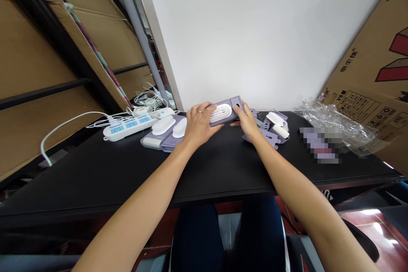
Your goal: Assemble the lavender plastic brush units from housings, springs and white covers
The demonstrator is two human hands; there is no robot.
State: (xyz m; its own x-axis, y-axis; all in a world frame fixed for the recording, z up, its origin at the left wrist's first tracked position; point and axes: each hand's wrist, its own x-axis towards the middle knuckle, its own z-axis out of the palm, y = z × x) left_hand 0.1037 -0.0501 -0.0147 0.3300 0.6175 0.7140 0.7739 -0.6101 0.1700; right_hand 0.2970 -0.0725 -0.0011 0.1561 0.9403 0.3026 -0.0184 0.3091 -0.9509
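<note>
A long purple-grey case [227,120] with a white, bumpy oval pad [221,113] is held up over the black table, tilted with its right end higher. My left hand [200,125] grips its left end, thumb below and fingers over the top. At the right end my right hand [245,120] closes round it, thumb on the face near a dark round spot. Left of my left hand lie two similar purple-grey pieces [167,138] with smooth white ovals. Just beyond my right wrist is a cluster of purple-grey parts and a white-bristled brush [276,120].
A white power strip [134,126] with tangled cables rests at the left of the black table [219,170]. Crumpled clear plastic [344,123] and a blurred-out purple item [320,144] lie at right, beside a large cardboard box [366,76]. A white wall [248,34] stands behind.
</note>
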